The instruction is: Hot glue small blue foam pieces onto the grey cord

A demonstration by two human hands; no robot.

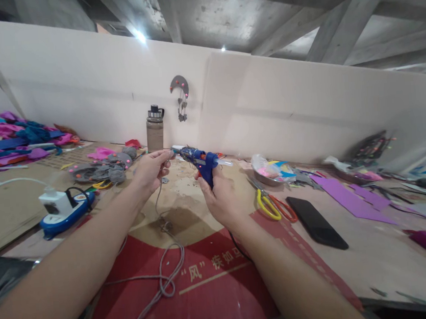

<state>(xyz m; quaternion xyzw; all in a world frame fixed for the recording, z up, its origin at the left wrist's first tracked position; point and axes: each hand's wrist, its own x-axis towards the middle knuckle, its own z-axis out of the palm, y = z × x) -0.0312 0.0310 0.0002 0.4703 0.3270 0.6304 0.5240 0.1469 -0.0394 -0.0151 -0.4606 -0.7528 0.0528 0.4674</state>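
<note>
Hands, two, raised over the middle of the bench. Left hand: thumb and forefinger pinched together, other fingers curled; grey cord caught in the grip, its tail hanging; the bit at the fingertips is too small to identify. Right hand: wrapped around the handle of a blue glue gun, nozzle toward the left fingertips; contact cannot be told.

Handling note, by judgement: treat the nozzle as hot, since a red light shows on the gun; keep the fingertips clear of it, steady the pinch, squeeze lightly for a small bead, and keep the slack cord from snagging.

Below: red-printed cardboard, cord looped across it. Right of the hands: scissors, yellow and orange handles; black phone; metal bowl of small packets; purple sheets. Left: grey pieces with pink dots; blue power strip, white adapter plugged in. Behind: bottle; grey crescent ornament on the wall panel.
</note>
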